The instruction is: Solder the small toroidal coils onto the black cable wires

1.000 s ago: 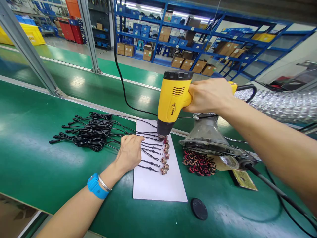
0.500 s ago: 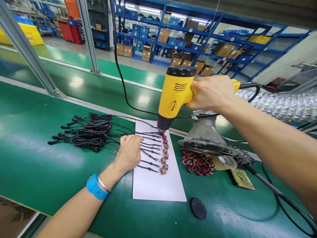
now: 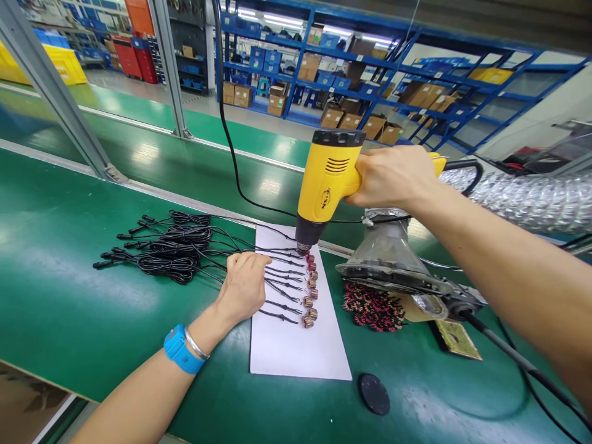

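On a green assembly-line belt, a sheet of white paper carries a row of small copper-wound parts on black cable ends. The right hand closes firmly around the handle of a yellow heat gun, its nozzle just above the row's upper end. The left hand lies open, fingers resting on the cables.

Hidden and too-small parts around the white paper sheet

On the sheet, the left hand covers part of the thin black cables, and the copper-wound coils are too small to make out. Above the sheet, the right hand hides the grip of the yellow plastic heat gun.
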A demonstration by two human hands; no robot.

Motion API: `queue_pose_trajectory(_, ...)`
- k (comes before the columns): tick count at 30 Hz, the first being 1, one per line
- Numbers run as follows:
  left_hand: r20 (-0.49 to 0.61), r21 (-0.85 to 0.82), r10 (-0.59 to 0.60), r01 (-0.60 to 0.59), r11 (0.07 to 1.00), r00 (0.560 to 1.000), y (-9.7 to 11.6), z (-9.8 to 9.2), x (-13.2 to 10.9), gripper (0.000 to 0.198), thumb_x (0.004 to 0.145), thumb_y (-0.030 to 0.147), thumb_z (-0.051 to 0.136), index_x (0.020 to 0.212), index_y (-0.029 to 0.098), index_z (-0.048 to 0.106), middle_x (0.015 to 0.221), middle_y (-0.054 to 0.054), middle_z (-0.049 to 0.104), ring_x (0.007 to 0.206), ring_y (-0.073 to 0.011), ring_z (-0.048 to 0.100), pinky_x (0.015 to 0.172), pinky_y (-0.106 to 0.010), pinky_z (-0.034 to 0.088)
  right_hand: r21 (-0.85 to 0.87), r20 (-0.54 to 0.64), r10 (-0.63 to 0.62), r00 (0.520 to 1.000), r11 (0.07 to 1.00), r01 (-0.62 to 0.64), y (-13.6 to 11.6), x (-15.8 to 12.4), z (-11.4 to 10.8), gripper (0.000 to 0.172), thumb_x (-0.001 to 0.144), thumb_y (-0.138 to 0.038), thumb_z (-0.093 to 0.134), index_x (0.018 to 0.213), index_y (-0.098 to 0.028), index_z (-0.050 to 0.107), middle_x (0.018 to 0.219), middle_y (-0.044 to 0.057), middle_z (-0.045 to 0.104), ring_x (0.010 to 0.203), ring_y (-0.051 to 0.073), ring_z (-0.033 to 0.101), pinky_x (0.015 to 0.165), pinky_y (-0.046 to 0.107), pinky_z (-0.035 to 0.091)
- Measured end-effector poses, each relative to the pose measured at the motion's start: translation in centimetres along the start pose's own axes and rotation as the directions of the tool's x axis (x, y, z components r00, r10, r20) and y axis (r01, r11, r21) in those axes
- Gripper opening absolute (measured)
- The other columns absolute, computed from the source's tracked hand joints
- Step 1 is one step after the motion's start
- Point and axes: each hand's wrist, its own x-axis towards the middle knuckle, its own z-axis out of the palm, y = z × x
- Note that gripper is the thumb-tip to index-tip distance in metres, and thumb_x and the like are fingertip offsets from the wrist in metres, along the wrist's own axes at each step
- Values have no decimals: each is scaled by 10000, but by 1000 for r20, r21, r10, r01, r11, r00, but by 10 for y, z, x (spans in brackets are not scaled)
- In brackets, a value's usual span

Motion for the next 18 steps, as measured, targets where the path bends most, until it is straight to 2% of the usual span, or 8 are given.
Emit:
queue_pose_trajectory(4, -5, 3, 3, -3, 1000, 1000, -1, 0, -1, 349, 811, 27, 419, 1105, 178, 532, 1050, -74, 662, 1063, -223, 555, 947, -408, 330, 9, -8, 3, 1000, 1000, -3, -2, 2, 1, 388, 672, -546, 552, 803, -185, 610, 723, 75, 668, 583, 210, 566, 493, 268, 186)
queue_pose_trajectory(8, -6, 4, 7, -7, 1000, 1000, -1, 0, -1, 363, 802, 20, 417, 1109, 178, 528, 1050, -75, 658, 1064, -223, 553, 941, -406, 328, 4, -53, 30, 998, 1000, -30, -4, 6, 1, 382, 698, -528, 521, 818, -177, 613, 783, 82, 680, 629, 233, 597, 485, 278, 187)
queue_pose_trajectory(18, -8, -5, -12, 12, 1000, 1000, 2, -3, 0, 328, 833, 41, 407, 1100, 175, 541, 1058, -83, 661, 1063, -232, 552, 944, -412, 332, -1, -45, 20, 999, 1000, -21, -6, 13, 3, 389, 674, -539, 534, 798, -181, 620, 762, 76, 676, 611, 228, 592, 485, 273, 191)
